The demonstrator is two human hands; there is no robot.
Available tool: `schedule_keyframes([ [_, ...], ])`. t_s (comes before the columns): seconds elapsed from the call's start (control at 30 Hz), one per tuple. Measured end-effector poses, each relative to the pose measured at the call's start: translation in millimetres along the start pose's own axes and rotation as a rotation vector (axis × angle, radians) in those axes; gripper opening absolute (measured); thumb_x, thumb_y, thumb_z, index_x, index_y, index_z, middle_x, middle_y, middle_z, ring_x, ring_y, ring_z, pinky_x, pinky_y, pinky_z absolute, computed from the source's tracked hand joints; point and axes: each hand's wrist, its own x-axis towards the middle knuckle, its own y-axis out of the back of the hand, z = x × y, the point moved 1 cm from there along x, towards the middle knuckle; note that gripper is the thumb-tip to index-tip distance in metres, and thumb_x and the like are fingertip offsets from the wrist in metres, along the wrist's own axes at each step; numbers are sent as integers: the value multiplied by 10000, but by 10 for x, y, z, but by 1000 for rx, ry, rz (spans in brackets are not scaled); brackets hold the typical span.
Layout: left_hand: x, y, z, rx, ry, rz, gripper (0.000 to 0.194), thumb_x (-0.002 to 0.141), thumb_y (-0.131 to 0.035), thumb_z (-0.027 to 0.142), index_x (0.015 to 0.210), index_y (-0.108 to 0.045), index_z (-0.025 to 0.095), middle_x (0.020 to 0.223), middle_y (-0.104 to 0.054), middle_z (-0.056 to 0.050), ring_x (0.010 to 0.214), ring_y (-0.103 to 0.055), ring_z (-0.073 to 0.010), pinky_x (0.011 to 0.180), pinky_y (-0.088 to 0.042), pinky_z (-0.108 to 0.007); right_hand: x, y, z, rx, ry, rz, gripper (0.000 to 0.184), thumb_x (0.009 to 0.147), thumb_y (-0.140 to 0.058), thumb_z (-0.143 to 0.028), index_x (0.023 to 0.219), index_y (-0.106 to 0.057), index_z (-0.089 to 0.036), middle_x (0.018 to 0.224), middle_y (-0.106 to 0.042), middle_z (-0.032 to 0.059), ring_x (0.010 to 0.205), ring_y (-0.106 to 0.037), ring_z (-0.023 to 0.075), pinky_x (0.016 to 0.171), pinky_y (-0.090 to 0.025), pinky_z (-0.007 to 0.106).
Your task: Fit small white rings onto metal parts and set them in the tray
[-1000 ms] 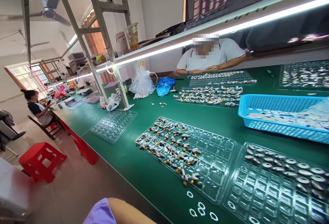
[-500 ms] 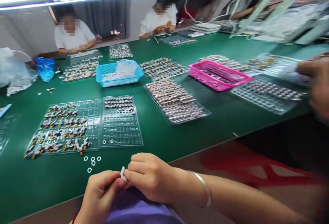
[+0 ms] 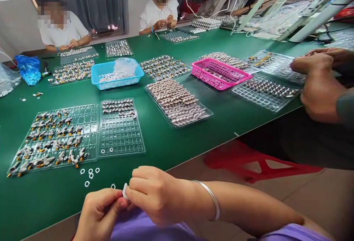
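Note:
At the table's front edge, my left hand [image 3: 100, 208] pinches a small white piece [image 3: 125, 190] between thumb and forefinger. The fingers of my right hand [image 3: 155, 193] are curled and press on the same piece from the other side, hiding part of it. Several white rings [image 3: 91, 173] lie on the table just beyond my left hand. Past them is a clear tray [image 3: 90, 137] of grey-white parts with orange tips. Beside it stands a second clear tray [image 3: 121, 137] with rows of small dark-and-white parts and two rings.
A blue basket [image 3: 117, 83] and a pink basket [image 3: 221, 82] stand mid-table on the green tabletop [image 3: 166, 148]. Between them are trays of parts [image 3: 179, 119]. A co-worker's hands [image 3: 318, 75] are at the right; other people sit opposite. A red stool [image 3: 243, 165] is below the table.
The camera view has turned, so the table's contents sit further left and higher. Both my hands still hold the white piece. A ring beside my left hand now shows.

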Motion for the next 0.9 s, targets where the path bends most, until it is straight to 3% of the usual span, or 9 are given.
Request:
schedule_keyframes([
  [0.13,-49,-14,-50,-66,111,-70,360,900,-528,305,576,-597,162,504,-562,10,467,-494,-105,451,-392,-170,-20,-73,-7,24,44,27,187,766,-562,-125,604,-479,-168,604,-412,-8,550,-344,130,527,-272,286],
  [0.3,-89,-32,-88,-139,174,-122,337,910,-527,310,623,-626,164,536,-612,-2,497,-549,-117,484,-426,-177,-66,-176,-9,106,47,171,210,775,-509,-104,582,-466,-174,585,-371,-18,517,-315,121,501,-272,281],
  [0.53,-68,-77,-83,-260,212,-86,323,890,-574,334,624,-645,165,542,-618,6,499,-544,-108,488,-438,-168,-48,-96,-20,119,13,234,344,861,-387,-72,549,-506,-153,541,-410,2,488,-293,126,464,-274,287],
  [0.6,-53,-78,-90,-290,214,-9,300,838,-651,376,621,-647,170,532,-605,21,472,-515,-96,457,-427,-158,-32,-66,-8,139,-27,242,354,895,-378,-97,576,-522,-152,526,-418,-4,484,-301,125,471,-305,281],
  [0.67,-44,-70,-102,-328,201,95,249,755,-743,409,681,-658,188,577,-625,31,490,-541,-104,462,-452,-160,-27,-52,3,163,-44,241,350,923,-374,-130,613,-535,-152,525,-440,-6,485,-322,124,474,-324,276],
  [0.73,-39,-59,-106,-350,155,113,238,733,-767,415,831,-673,220,692,-677,24,570,-605,-129,530,-505,-180,-37,-52,12,207,-45,245,339,943,-379,-160,642,-534,-154,536,-474,-3,492,-361,123,480,-337,274],
  [0.83,-22,-33,-78,-250,12,-29,222,841,-672,373,1033,-651,263,813,-704,20,615,-619,-119,593,-507,-174,-75,-74,19,296,-57,235,326,959,-396,-193,653,-507,-168,553,-490,-1,506,-402,122,506,-355,273],
  [0.9,-4,-10,-51,-142,-72,-99,176,881,-625,347,1038,-635,267,775,-691,37,577,-594,-103,575,-480,-156,-107,-104,16,354,-80,201,319,958,-404,-215,653,-487,-179,549,-458,-10,501,-393,123,519,-359,273],
])
